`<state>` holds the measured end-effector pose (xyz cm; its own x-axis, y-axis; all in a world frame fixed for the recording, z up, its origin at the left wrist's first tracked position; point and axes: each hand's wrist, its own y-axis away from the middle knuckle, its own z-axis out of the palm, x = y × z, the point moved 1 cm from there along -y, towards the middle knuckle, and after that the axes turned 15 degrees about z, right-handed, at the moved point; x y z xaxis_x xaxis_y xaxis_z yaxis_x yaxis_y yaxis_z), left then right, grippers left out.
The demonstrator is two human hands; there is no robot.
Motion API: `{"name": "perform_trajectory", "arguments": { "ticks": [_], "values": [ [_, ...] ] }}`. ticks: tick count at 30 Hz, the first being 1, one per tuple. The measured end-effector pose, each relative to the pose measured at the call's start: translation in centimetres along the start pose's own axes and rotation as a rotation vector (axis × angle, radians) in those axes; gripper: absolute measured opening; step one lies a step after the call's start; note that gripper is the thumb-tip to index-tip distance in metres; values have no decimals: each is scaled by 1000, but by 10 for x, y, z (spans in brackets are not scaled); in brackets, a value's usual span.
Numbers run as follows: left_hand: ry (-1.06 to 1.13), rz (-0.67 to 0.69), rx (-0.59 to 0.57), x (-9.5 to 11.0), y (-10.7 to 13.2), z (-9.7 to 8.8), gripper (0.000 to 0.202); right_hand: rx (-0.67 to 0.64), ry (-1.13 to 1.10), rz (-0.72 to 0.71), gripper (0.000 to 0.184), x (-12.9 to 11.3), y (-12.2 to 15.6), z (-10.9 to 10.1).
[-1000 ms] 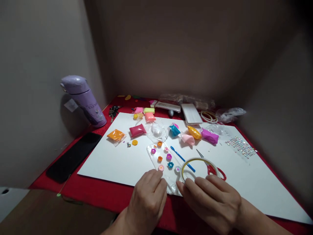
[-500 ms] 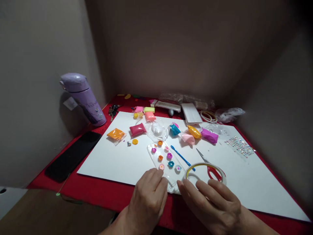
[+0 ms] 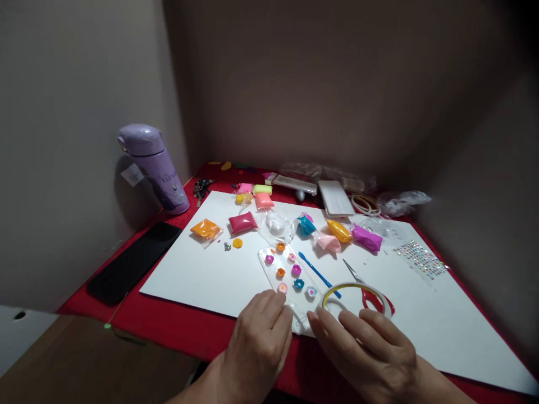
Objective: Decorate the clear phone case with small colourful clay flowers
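Note:
A clear phone case (image 3: pixel 269 272) lies on a white board, dotted with several small clay flowers in orange, pink, purple, teal and pale blue. My left hand (image 3: pixel 263 334) is closed in a pinch over the case's near left edge; whatever its fingertips hold is hidden. My right hand (image 3: pixel 368 350) grips a roll of tape (image 3: pixel 356 286), a white ring with a yellow inside, standing up from the board. Scissors with red handles (image 3: pixel 371 300) lie partly behind the roll. Between the case and the roll rests a blue modelling tool (image 3: pixel 318 273).
Packets of coloured clay, such as the dark red packet (image 3: pixel 243 223) and the purple packet (image 3: pixel 367 238), lie across the board (image 3: pixel 189 280). A rhinestone sheet (image 3: pixel 421 259) is at right. A black phone (image 3: pixel 135 262), keys (image 3: pixel 202 189) and a purple bottle (image 3: pixel 155 168) stand left.
The whole scene has shifted slightly to the right as the head view turned left. Both hands keep nearly the same pose, the right one still on the tape roll.

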<state>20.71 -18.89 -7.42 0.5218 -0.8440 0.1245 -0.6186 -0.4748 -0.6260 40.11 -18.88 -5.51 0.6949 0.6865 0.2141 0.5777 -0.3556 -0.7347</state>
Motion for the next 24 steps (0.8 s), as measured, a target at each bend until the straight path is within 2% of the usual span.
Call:
{"name": "perform_trajectory", "arguments": {
  "ticks": [4, 9, 16, 24],
  "values": [
    [8, 5, -4, 0, 0, 1, 22, 5, -8, 3, 31, 0, -2, 1],
    [12, 2, -23, 0, 0, 1, 23, -10, -26, -2, 39, 2, -2, 1],
    [13, 12, 27, -1, 1, 1, 20, -16, -8, -13, 34, 4, 5, 2],
    [-17, 31, 65, 0, -1, 2, 18, -23, -22, -23, 36, 4, 3, 2]
  ]
}}
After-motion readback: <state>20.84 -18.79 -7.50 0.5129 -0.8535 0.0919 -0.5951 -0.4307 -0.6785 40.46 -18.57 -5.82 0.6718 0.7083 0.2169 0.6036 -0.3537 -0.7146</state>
